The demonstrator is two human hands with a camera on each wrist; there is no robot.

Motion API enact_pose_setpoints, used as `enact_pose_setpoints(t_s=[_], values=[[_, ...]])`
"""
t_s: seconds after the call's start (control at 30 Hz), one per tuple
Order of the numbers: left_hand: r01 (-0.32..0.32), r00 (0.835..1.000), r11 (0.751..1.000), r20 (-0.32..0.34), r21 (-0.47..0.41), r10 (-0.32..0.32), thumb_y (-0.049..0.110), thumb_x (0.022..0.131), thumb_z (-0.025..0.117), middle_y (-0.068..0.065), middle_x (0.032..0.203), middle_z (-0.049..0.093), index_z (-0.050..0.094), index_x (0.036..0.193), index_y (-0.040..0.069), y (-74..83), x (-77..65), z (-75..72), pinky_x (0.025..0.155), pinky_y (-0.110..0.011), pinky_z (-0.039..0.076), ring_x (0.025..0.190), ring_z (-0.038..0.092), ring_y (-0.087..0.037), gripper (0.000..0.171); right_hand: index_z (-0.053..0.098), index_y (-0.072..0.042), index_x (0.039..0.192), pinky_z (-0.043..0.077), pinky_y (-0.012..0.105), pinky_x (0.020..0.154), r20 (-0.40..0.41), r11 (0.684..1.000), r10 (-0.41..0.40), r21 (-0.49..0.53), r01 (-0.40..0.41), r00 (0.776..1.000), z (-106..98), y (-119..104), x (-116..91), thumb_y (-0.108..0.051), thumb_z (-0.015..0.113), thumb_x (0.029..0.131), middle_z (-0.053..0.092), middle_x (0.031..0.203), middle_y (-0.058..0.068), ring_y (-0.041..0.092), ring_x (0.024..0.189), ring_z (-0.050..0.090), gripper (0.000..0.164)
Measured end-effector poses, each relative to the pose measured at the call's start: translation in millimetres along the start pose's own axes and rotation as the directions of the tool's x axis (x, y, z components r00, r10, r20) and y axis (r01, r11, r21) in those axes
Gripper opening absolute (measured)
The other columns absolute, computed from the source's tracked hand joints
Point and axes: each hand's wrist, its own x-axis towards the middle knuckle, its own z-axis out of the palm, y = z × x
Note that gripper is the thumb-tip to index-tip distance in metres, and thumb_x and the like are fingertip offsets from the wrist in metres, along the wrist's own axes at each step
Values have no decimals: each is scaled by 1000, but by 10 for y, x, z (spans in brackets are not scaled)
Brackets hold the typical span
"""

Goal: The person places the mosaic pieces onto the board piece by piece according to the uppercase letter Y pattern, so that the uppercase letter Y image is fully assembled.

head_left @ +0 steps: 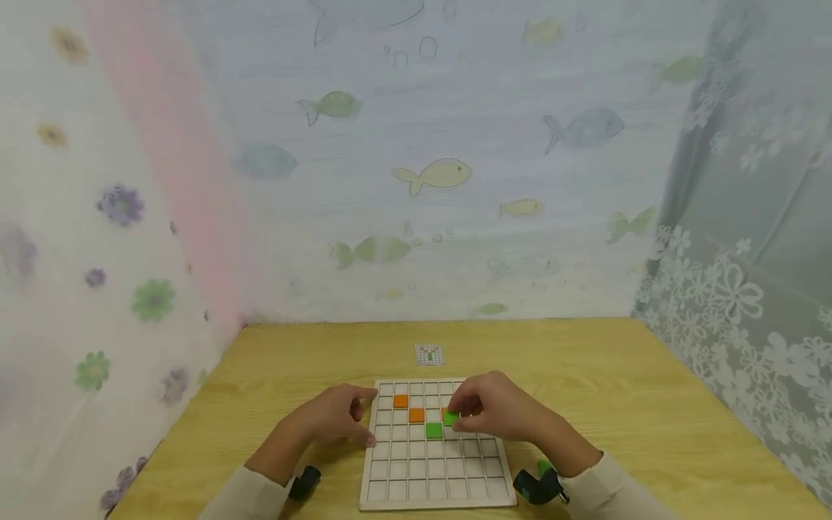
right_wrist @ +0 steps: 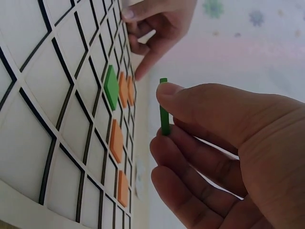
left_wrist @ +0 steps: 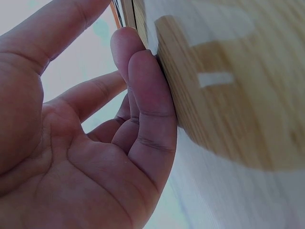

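A pale gridded board [head_left: 406, 490] lies on the table. My right hand [head_left: 503, 408] pinches a green square tile [right_wrist: 164, 114] between thumb and fingertips, on edge and above the board in the right wrist view. One green tile [head_left: 433, 430] sits in a cell near the middle. Several orange tiles lie in cells, among them one orange tile [head_left: 400, 401] at upper left and another orange tile [right_wrist: 116, 140] beyond the green one. My left hand [head_left: 334, 415] holds no tile; its thumb and index finger are spread along the board's left edge.
Behind the board lies a small card [head_left: 430, 354] printed with a coloured grid. Something green [head_left: 544, 468] shows beside the right wrist, partly hidden by a black wrist device [head_left: 536, 488]. Patterned cloths hang around the wooden table [head_left: 552, 347].
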Motion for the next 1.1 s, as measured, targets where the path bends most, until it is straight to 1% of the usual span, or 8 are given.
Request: enact_pose_setpoints(t_s=[0.13, 0.4, 0.53, 0.7, 0.83, 1.1], values=[[-3, 1000, 1000, -6, 13, 3, 24, 78, 93, -5, 85, 55, 51, 153, 6, 15, 30, -28, 59, -30, 38, 71, 46, -17, 87, 79, -21, 93, 56, 23, 72, 0, 1000, -1, -4, 1, 1000, 2, -15, 11, -19, 85, 88, 71, 88, -15, 1, 78, 66, 8], [7, 1000, 1000, -1, 6, -7, 23, 78, 93, -5, 84, 54, 52, 153, 6, 30, 36, -36, 59, -30, 38, 70, 45, -18, 87, 79, -20, 86, 57, 22, 71, 16, 998, -23, 51, 22, 1000, 48, -48, 29, -14, 86, 86, 74, 87, -10, 0, 76, 68, 9], [10, 1000, 1000, -2, 14, -10, 23, 78, 93, -5, 83, 55, 52, 153, 6, 26, 31, -26, 59, -30, 37, 71, 45, -18, 87, 80, -21, 85, 57, 21, 71, 32, 998, -12, 55, 10, 999, 87, -54, 29, -15, 86, 87, 73, 86, -12, -1, 76, 67, 8], [6, 1000, 1000, 3, 4, -6, 23, 78, 93, -5, 84, 54, 52, 153, 7, 24, 24, -13, 58, -30, 37, 71, 45, -18, 87, 80, -24, 83, 56, 20, 70, 46, 1000, -5, 21, 4, 999, 135, -80, 27, -17, 87, 86, 71, 83, -16, -3, 75, 65, 10], [1, 1000, 1000, 2, -15, -1, 23, 78, 93, -6, 84, 54, 51, 153, 7, 19, 31, -14, 58, -31, 38, 70, 45, -18, 87, 81, -23, 82, 55, 19, 70, 48, 1000, -12, -17, 13, 999, 155, -108, 43, -17, 87, 85, 71, 83, -17, -4, 74, 63, 9], [16, 1000, 1000, -7, 14, -15, 26, 77, 94, -5, 84, 55, 52, 153, 8, -8, 48, -11, 59, -30, 38, 72, 47, -18, 89, 83, -23, 85, 53, 17, 69, 78, 996, -34, -75, 40, 996, 200, -115, 54, -20, 86, 86, 71, 84, -18, -7, 74, 62, 5]])
